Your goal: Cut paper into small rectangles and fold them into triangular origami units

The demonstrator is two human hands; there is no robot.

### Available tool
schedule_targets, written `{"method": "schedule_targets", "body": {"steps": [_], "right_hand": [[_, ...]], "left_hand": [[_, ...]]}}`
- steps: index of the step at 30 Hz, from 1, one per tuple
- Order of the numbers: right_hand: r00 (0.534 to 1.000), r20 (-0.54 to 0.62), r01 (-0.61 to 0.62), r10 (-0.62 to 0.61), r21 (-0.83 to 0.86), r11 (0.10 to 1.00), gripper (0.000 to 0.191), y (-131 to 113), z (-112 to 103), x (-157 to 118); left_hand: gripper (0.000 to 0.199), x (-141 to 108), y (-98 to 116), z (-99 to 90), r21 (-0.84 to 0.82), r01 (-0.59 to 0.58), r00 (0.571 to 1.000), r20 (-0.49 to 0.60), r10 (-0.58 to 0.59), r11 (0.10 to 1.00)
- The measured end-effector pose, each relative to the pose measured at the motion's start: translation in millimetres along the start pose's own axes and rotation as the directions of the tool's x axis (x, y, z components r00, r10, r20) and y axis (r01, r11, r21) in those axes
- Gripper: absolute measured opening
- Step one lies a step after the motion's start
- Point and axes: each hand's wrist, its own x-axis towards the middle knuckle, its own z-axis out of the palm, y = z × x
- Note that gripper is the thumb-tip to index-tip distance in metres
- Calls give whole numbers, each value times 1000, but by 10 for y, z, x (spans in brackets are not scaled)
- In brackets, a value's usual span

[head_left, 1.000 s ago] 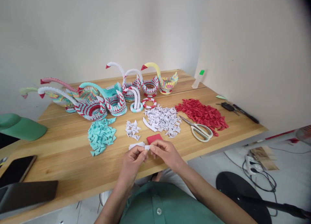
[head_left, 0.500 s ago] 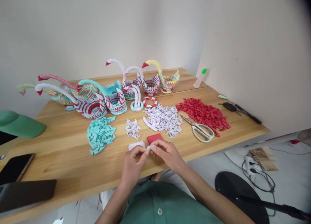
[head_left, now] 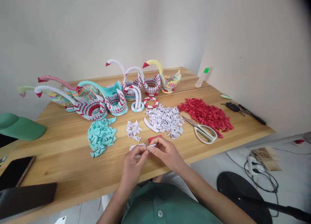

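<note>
Between my left hand [head_left: 135,159] and my right hand [head_left: 167,152] is a small folded piece of white paper [head_left: 151,146]. Thumb and forefinger of each hand pinch it, just above the table's near edge. Partly behind my left fingers lies a stack of white paper slips [head_left: 134,147]. A red paper stack [head_left: 153,138] shows behind my right fingers. Beyond my hands are a small group of folded white triangles [head_left: 133,130], a larger white pile [head_left: 166,120], a turquoise pile [head_left: 100,135] and a red pile [head_left: 206,113].
White-handled scissors [head_left: 205,133] lie right of the white pile. Several folded-paper swans [head_left: 91,109] stand at the back, near a red-and-white ring [head_left: 150,102]. A phone [head_left: 17,170] and a green object [head_left: 21,126] are at left. Keys [head_left: 233,107] and a pen [head_left: 252,114] lie at right.
Both hands stay in nearly the same place, still pinching the white paper, whose angle has shifted slightly. The whole view has moved a little.
</note>
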Motion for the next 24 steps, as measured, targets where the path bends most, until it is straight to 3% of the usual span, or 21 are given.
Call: {"method": "schedule_targets", "body": {"steps": [4, 9, 15, 20, 22, 24], "right_hand": [[1000, -8, -6, 6, 8, 1000, 17, 20, 17, 24], [998, 57, -11, 6, 88, 996, 15, 58, 13, 40], [996, -33, 77, -79, -53, 996, 18, 35, 22, 48], [983, -11, 179, -184, -190, 965, 18, 17, 42, 40], [988, -45, 140, -150, -172, 975, 16, 26, 58, 46], [991, -84, 90, -103, -141, 986, 13, 36, 75, 57]], "left_hand": [[17, 38, -8, 18, -166, 79, 996, -20, -84, 983], [28, 91, -10, 2, -387, 231, 973, 63, -224, 893], [28, 84, -26, -11, -440, 233, 972, 83, -219, 867], [24, 37, -37, -6, -299, 156, 988, 40, -151, 941], [16, 18, -32, -15, -104, 30, 999, -34, -34, 994], [8, 6, -21, -29, 145, -141, 984, -91, 155, 979]]}}
